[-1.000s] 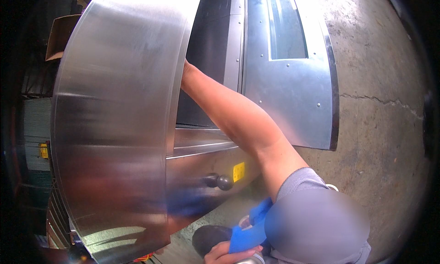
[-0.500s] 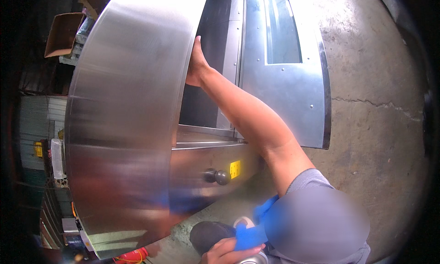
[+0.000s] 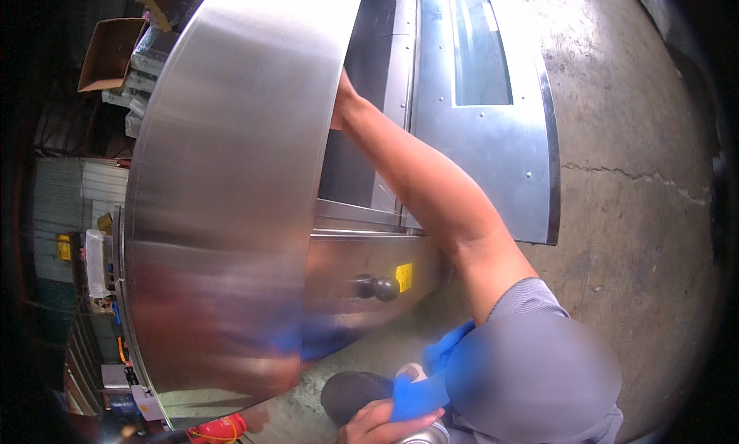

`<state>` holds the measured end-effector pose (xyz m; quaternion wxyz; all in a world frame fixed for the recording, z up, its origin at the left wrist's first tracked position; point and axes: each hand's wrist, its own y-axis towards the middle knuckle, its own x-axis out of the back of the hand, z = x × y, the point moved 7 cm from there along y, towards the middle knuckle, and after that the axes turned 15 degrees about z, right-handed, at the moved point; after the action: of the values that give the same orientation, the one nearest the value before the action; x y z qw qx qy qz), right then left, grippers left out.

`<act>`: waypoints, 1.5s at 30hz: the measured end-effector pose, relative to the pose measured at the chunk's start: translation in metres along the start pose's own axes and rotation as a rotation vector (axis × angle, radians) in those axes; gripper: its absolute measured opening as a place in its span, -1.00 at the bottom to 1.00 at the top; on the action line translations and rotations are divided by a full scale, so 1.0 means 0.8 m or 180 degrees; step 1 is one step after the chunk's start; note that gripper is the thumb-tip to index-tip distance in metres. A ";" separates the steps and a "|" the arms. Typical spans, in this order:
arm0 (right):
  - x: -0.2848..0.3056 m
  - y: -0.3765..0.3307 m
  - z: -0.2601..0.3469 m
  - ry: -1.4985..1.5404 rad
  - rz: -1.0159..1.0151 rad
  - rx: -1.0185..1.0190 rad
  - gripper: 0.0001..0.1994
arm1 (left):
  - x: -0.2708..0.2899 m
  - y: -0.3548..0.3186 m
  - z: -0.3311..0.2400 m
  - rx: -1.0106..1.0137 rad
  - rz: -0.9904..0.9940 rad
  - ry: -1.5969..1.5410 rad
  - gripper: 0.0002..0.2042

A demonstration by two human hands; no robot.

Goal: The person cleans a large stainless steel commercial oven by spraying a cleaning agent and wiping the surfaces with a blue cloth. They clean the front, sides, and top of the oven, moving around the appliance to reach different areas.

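My right arm stretches forward into the opening of a stainless steel cabinet (image 3: pixel 231 159). My right hand (image 3: pixel 344 105) is mostly hidden behind the edge of its near panel; only the wrist and heel of the hand show, not the fingers. At the bottom my left hand (image 3: pixel 389 422) curls its fingers over a silver can (image 3: pixel 427 435), whose round metal end shows below them. A blue cloth (image 3: pixel 416 398) lies against these fingers. A grey blurred patch (image 3: pixel 531 378) covers part of my shirt.
A metal door (image 3: pixel 485 167) with a window stands open on the right. Below the opening are a black round knob (image 3: pixel 385 288) and a yellow label (image 3: pixel 404 278). Concrete floor (image 3: pixel 631 236) lies to the right. A cardboard box (image 3: pixel 112 55) and a red cylinder (image 3: pixel 219 428) are at left.
My right hand has slipped further behind the panel edge; its thumb showed before and is hidden now. The cabinet sits slightly further right in view. My left hand stays about the same.
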<state>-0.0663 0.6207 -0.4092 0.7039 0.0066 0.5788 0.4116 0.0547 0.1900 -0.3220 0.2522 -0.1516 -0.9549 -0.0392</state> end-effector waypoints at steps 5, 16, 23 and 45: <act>0.093 -0.026 0.009 -0.0058 -0.1242 -0.0287 -0.23 | 0.009 0.005 -0.001 -0.0102 0.0127 0.0165 -0.60; 0.135 -0.145 0.143 -0.2773 -0.2192 -0.0546 -0.75 | 0.036 -0.037 0.011 -0.0331 0.0289 0.0707 -0.45; 0.081 -0.258 0.244 -0.3384 -0.2350 -0.0396 -0.72 | 0.089 -0.095 0.012 -0.1139 0.0606 0.0638 -0.25; -0.403 -0.349 -0.100 -0.5140 0.2416 -0.2125 0.00 | 0.163 -0.143 0.061 -0.0879 -0.1432 0.0373 -0.09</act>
<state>0.0304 0.2097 -0.3102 0.6760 0.2750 -0.2704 0.6279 -0.1112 0.1240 -0.2997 0.2689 0.0340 -0.9340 -0.2329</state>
